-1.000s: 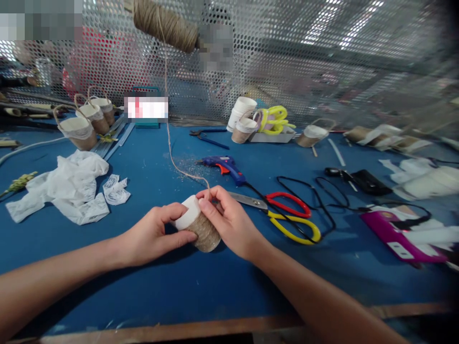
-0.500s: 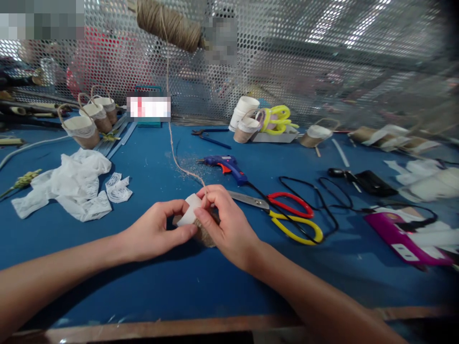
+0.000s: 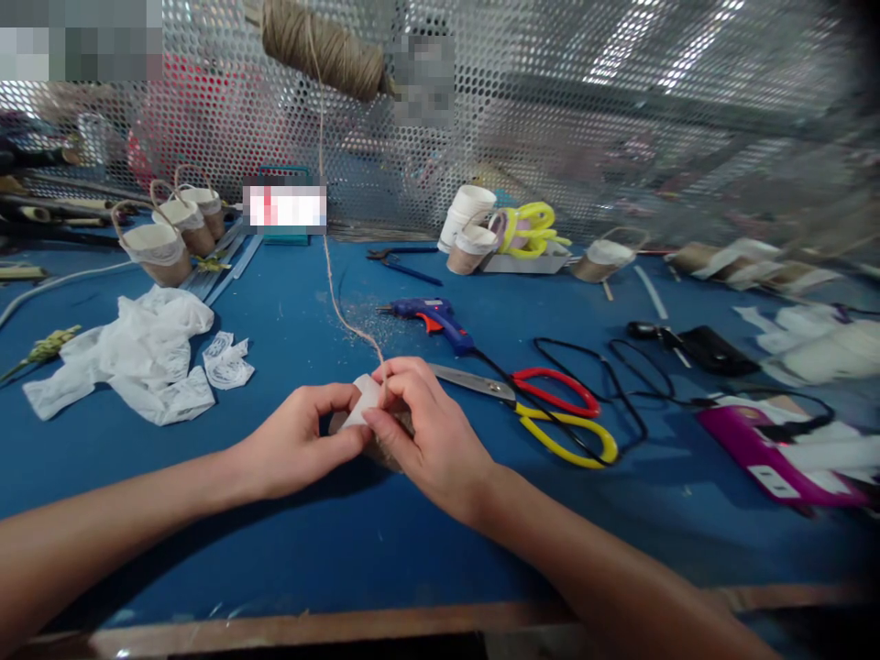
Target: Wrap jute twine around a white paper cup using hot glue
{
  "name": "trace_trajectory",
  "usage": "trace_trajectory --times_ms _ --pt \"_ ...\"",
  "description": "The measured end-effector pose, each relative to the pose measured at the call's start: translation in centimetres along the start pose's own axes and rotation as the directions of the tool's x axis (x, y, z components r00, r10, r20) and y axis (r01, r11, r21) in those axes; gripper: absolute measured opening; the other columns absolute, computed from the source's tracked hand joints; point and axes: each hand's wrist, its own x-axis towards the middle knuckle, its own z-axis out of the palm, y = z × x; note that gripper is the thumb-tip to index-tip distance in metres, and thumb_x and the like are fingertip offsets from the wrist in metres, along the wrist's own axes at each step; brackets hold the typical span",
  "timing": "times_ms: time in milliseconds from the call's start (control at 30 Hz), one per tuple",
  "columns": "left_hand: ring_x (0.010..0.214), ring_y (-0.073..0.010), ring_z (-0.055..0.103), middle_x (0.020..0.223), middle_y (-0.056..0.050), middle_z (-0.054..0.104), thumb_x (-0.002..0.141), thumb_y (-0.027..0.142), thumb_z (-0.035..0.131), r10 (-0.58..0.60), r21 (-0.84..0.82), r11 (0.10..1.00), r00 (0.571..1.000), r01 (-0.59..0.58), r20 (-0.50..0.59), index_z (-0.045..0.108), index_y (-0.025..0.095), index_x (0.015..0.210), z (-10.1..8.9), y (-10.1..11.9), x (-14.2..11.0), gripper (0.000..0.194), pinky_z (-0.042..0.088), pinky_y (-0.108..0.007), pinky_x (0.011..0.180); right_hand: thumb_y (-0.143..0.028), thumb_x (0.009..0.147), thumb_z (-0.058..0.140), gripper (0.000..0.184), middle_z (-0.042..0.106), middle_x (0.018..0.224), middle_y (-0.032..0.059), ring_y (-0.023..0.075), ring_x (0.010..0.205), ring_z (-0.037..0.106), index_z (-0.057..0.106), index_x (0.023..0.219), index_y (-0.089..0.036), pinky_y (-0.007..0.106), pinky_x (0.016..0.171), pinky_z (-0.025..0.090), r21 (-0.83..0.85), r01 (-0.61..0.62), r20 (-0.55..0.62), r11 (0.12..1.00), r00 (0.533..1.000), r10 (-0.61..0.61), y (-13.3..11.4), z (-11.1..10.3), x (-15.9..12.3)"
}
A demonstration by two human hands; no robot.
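A small paper cup [image 3: 362, 406], white at the rim and wrapped in brown twine lower down, lies on its side between both hands over the blue table [image 3: 344, 541]. My left hand [image 3: 295, 449] grips its rim side with thumb and fingers. My right hand [image 3: 430, 440] covers the wrapped part and pinches the twine strand [image 3: 336, 307] against the cup. The strand runs up to a twine spool [image 3: 323, 50] hanging at the top.
Red and yellow scissors [image 3: 550, 412] lie just right of my hands, a blue glue gun [image 3: 433, 318] behind them. White lace scraps [image 3: 137, 357] sit left, finished little baskets [image 3: 157, 247] far left, cups [image 3: 471, 225] at the back, black cords and a magenta device [image 3: 770, 454] right.
My right hand has slid left over the cup and now covers most of the twine-wrapped part. The cup has turned, showing less of its white rim.
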Motion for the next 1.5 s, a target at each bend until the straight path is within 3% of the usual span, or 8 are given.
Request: trace_trajectory --times_ms 200,433,733,900,1067,1167,1267,1500 --pt "0.064 -0.0124 0.045 0.065 0.002 0.05 0.077 0.026 0.048 0.02 -0.041 0.999 1.0 -0.02 0.005 0.054 0.013 0.07 -0.1 -0.3 0.0 0.016 0.037 -0.024 0.063 -0.026 0.084 0.047 0.009 0.057 0.09 0.008 0.0168 0.083 0.056 0.049 0.086 -0.018 0.033 0.074 0.047 0.044 -0.147 -0.055 0.988 0.987 0.149 0.7 -2.0 0.9" --pt "0.068 -0.0139 0.048 0.07 0.0 0.055 0.08 0.029 0.048 0.044 -0.057 0.997 0.999 -0.044 -0.004 0.056 0.014 0.074 -0.3 -0.7 -0.1 0.018 0.039 -0.025 0.067 -0.025 0.086 0.04 0.024 0.054 0.059 -0.0013 0.0094 0.048 0.05 0.061 0.09 -0.015 0.023 0.049 0.043 -0.08 -0.558 -0.15 0.826 0.826 0.543 3.0 -6.4 3.4" --pt "0.071 -0.0154 0.049 0.075 -0.002 0.057 0.081 0.03 0.047 0.031 -0.071 0.997 0.999 -0.03 0.013 0.058 0.013 0.08 -0.3 -0.9 0.0 0.02 0.039 -0.027 0.068 -0.021 0.072 0.065 0.014 0.063 0.079 0.0083 0.0182 0.072 0.059 0.063 0.083 -0.012 0.032 0.069 0.046 -0.335 -0.603 -0.051 0.724 0.779 0.625 9.4 -7.0 5.2" --pt "0.073 -0.0155 0.048 0.077 -0.003 0.057 0.081 0.03 0.046 0.03 -0.065 0.997 0.999 -0.029 0.018 0.057 0.012 0.081 -0.3 -1.0 0.3 0.021 0.039 -0.028 0.07 -0.029 0.086 0.051 0.018 0.061 0.096 0.0039 0.0134 0.079 0.059 0.059 0.095 -0.016 0.033 0.071 0.049 -0.366 -0.632 0.013 0.683 0.731 0.683 11.0 -5.6 5.6" --pt "0.071 -0.0151 0.049 0.074 -0.002 0.057 0.081 0.029 0.047 0.028 -0.038 0.999 1.0 -0.028 0.011 0.057 0.013 0.079 -0.4 -1.1 0.2 0.019 0.04 -0.026 0.068 -0.012 0.07 0.063 0.025 0.064 0.092 0.0119 0.0234 0.085 0.061 0.057 0.094 -0.012 0.037 0.074 0.048 -0.241 -0.674 -0.099 0.698 0.732 0.674 9.4 -5.9 5.6" --pt "0.07 -0.0148 0.05 0.073 -0.001 0.057 0.08 0.028 0.047 0.034 -0.043 0.998 0.999 -0.034 0.0 0.057 0.013 0.077 -0.5 -1.2 0.2 0.018 0.04 -0.026 0.067 -0.013 0.072 0.058 0.031 0.064 0.099 0.0095 0.0192 0.083 0.062 0.052 0.102 -0.016 0.031 0.069 0.05 -0.096 -0.634 -0.114 0.767 0.773 0.625 6.9 -7.3 4.7" --pt "0.069 -0.0141 0.049 0.071 0.0 0.056 0.08 0.028 0.048 0.039 -0.047 0.998 0.999 -0.039 -0.005 0.056 0.014 0.075 -0.7 -1.2 0.3 0.017 0.04 -0.025 0.066 -0.029 0.072 0.061 0.016 0.064 0.071 0.0032 0.015 0.059 0.06 0.055 0.082 -0.019 0.029 0.057 0.05 0.239 -0.618 0.06 0.749 0.779 0.624 4.3 -8.8 3.2" --pt "0.069 -0.0132 0.049 0.073 0.0 0.057 0.08 0.027 0.049 0.019 -0.08 0.997 0.999 -0.015 0.047 0.057 0.013 0.076 -1.0 -1.1 0.5 0.017 0.04 -0.023 0.063 -0.032 0.079 0.054 0.016 0.057 0.051 -0.0031 0.0102 0.041 0.05 0.06 0.084 -0.019 0.023 0.043 0.042 0.208 -0.619 0.337 0.757 0.772 0.539 1.0 -9.4 0.7"
